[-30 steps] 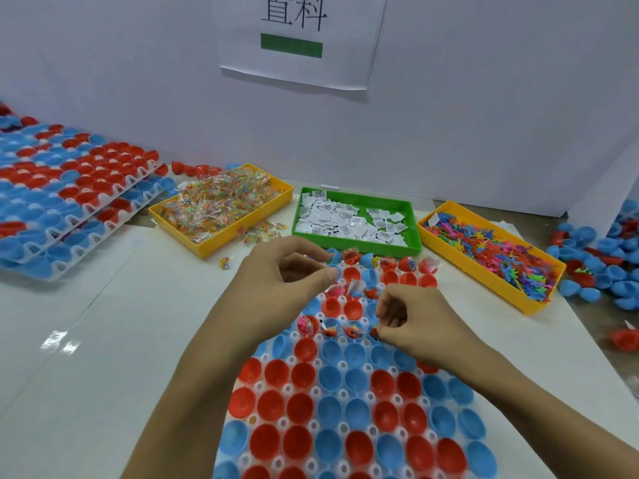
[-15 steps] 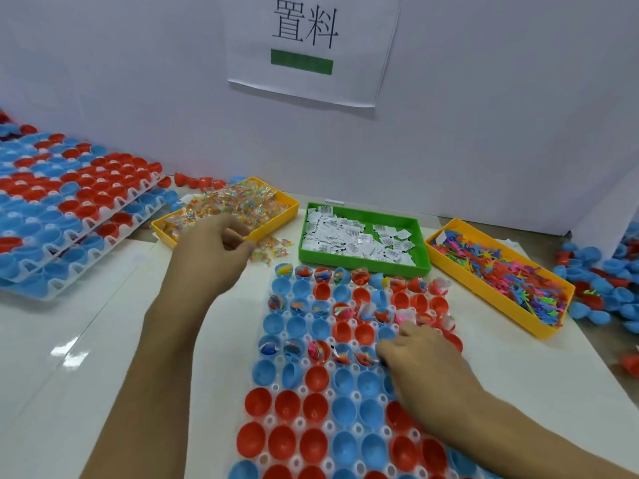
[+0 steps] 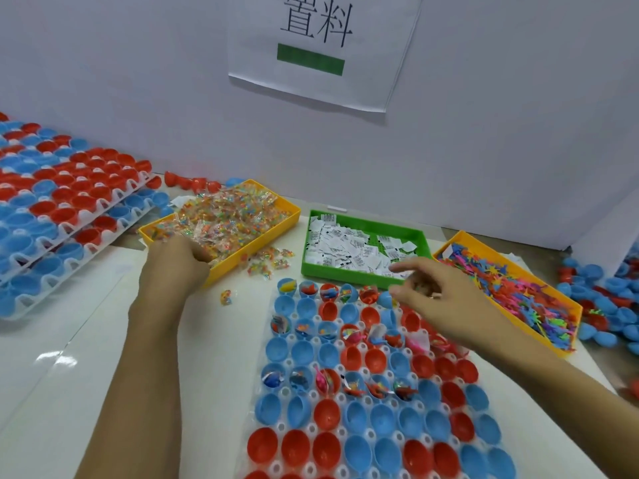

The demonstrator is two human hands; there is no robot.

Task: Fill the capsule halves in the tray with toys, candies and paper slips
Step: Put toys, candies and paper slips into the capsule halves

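Red and blue capsule halves (image 3: 356, 385) in white tray (image 3: 313, 428), some filled; right hand (image 3: 446, 299) above, fingers loosely curled, grip unclear; left hand (image 3: 176, 261) digging into candies (image 3: 235, 216), fingers hidden.

Behind the capsule tray (image 3: 276, 423) sit three bins: candies (image 3: 238, 216) left, paper slips (image 3: 349, 250) middle, toys (image 3: 518, 288) right (stacked filled trays (image 3: 62, 216) lie farther left).
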